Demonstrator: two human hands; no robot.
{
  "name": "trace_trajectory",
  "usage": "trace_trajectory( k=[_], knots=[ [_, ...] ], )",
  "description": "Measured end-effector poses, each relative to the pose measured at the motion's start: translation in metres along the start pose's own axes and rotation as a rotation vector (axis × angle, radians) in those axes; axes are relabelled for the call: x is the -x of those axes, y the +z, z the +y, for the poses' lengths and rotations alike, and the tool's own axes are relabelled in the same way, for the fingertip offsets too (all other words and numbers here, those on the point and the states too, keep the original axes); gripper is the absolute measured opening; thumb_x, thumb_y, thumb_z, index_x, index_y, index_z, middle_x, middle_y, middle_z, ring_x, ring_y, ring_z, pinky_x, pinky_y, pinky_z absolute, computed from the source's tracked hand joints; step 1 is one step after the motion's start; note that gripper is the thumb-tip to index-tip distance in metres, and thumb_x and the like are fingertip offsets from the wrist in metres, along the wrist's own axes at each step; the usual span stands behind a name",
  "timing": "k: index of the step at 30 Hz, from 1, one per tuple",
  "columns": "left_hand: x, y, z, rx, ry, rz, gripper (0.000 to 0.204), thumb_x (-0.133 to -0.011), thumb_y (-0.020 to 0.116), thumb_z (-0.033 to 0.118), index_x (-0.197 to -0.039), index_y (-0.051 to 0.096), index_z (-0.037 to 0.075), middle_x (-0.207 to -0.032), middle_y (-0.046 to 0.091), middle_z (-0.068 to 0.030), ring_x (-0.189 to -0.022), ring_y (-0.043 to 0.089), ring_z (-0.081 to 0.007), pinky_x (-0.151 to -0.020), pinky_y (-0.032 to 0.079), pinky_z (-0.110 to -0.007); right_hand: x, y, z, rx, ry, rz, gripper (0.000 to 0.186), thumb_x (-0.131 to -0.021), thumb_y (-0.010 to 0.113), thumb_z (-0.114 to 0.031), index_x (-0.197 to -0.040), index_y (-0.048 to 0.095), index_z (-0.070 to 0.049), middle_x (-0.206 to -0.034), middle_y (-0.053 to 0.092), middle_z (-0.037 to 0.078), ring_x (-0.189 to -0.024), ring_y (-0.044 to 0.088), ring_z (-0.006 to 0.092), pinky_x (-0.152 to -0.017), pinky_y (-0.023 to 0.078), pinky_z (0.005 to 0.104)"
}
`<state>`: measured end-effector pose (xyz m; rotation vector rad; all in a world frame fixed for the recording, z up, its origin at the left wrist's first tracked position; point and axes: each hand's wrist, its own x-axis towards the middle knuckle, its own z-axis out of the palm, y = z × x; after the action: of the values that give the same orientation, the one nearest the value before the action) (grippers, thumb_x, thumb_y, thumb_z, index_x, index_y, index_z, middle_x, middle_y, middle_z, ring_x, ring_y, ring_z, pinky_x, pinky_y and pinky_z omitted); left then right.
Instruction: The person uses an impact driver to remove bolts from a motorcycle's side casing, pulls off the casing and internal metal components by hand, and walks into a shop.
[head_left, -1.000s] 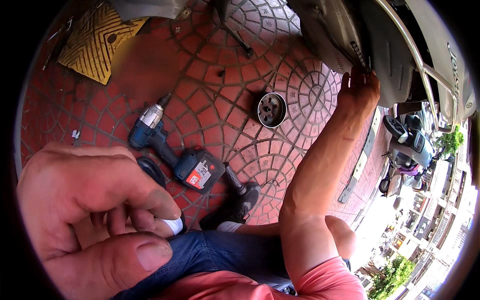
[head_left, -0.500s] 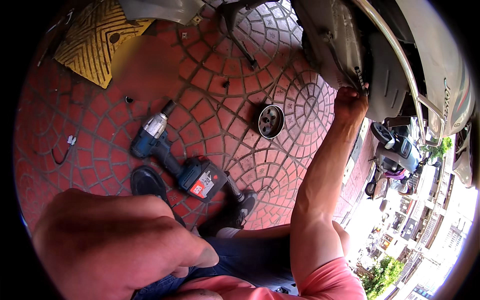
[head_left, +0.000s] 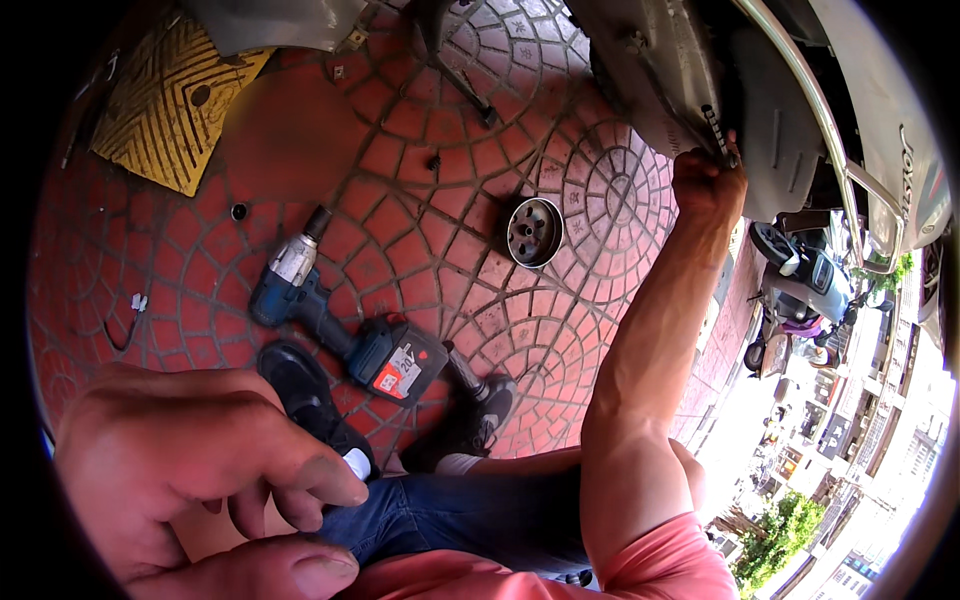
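My left hand (head_left: 215,470) is raised close in the lower left, its fingers bent and the thumb apart from them. Nothing shows between them. My right arm reaches out to the far right, where my right hand (head_left: 710,183) is closed at the ribbed end of a lever (head_left: 714,128) on the side of a scooter (head_left: 680,70). The fingertips are partly hidden against the casing. Below on the floor lie a blue cordless impact wrench (head_left: 335,310) with a socket on its nose and a round metal clutch drum (head_left: 535,232) with holes.
A yellow-black ramp (head_left: 180,110) lies at the far left, near a grey panel (head_left: 280,22). The scooter's stand (head_left: 465,80) touches the red paving. A small black ring (head_left: 239,211) and a short cable (head_left: 128,325) lie left. Parked scooters (head_left: 805,280) stand right. A blurred patch hides some floor.
My left hand has opened, the thumb coming away from the fingers. My right hand stays at the lever. The whole view has shifted slightly.
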<state>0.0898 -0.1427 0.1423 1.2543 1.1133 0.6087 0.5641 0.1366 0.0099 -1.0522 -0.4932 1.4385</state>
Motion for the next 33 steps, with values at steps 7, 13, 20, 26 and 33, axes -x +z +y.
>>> trace_trajectory(
  k=[7, 13, 20, 26, 33],
  knots=[
    [0.000, 0.009, 0.004, 0.101, -0.018, 0.037, 0.036, -0.076, 0.079, 0.033, -0.087, 0.076, -0.001, -0.071, 0.069, -0.0106, -0.056, 0.065, -0.0122, -0.048, 0.048, -0.022, 0.009, 0.010, -0.002, 0.004, 0.053, -0.089, 0.011, -0.103, 0.059, -0.023, -0.103, 0.067, -0.017, -0.092, 0.075, 0.001, -0.043, 0.046, 0.0076, -0.054, 0.046, 0.0290],
    [-0.012, 0.005, 0.011, 0.022, -0.073, -0.073, 0.036, -0.078, 0.079, 0.035, -0.088, 0.076, 0.000, -0.075, 0.071, -0.0105, -0.061, 0.069, -0.0131, -0.050, 0.049, -0.023, 0.004, 0.002, -0.005, -0.020, 0.054, -0.128, 0.011, -0.105, 0.058, -0.023, -0.103, 0.066, -0.016, -0.084, 0.073, 0.002, -0.042, 0.046, 0.0078, -0.054, 0.046, 0.0298],
    [-0.023, 0.018, 0.023, 0.065, -0.097, -0.008, 0.036, -0.080, 0.080, 0.036, -0.087, 0.075, 0.001, -0.075, 0.072, -0.0096, -0.063, 0.069, -0.0122, -0.052, 0.050, -0.022, 0.005, 0.019, 0.005, -0.049, -0.011, 0.000, 0.009, -0.103, 0.058, -0.017, -0.102, 0.066, -0.020, -0.083, 0.071, 0.001, -0.041, 0.045, 0.0084, -0.048, 0.042, 0.0258],
    [-0.016, 0.020, 0.015, 0.067, -0.024, 0.014, 0.038, -0.081, 0.081, 0.037, -0.087, 0.075, 0.000, -0.078, 0.073, -0.0109, -0.062, 0.069, -0.0121, -0.050, 0.049, -0.022, 0.009, 0.027, 0.006, -0.054, -0.076, 0.156, 0.010, -0.101, 0.059, -0.016, -0.106, 0.066, -0.022, -0.085, 0.069, -0.003, -0.040, 0.041, 0.0092, -0.045, 0.039, 0.0233],
    [-0.016, 0.022, 0.023, 0.044, -0.074, 0.013, 0.039, -0.080, 0.082, 0.037, -0.088, 0.075, -0.001, -0.077, 0.072, -0.0111, -0.060, 0.068, -0.0118, -0.049, 0.048, -0.022, 0.008, 0.022, -0.003, 0.076, 0.020, 0.098, 0.008, -0.102, 0.062, -0.019, -0.105, 0.068, -0.023, -0.084, 0.069, -0.004, -0.040, 0.043, 0.0091, -0.044, 0.039, 0.0224]
  ],
)
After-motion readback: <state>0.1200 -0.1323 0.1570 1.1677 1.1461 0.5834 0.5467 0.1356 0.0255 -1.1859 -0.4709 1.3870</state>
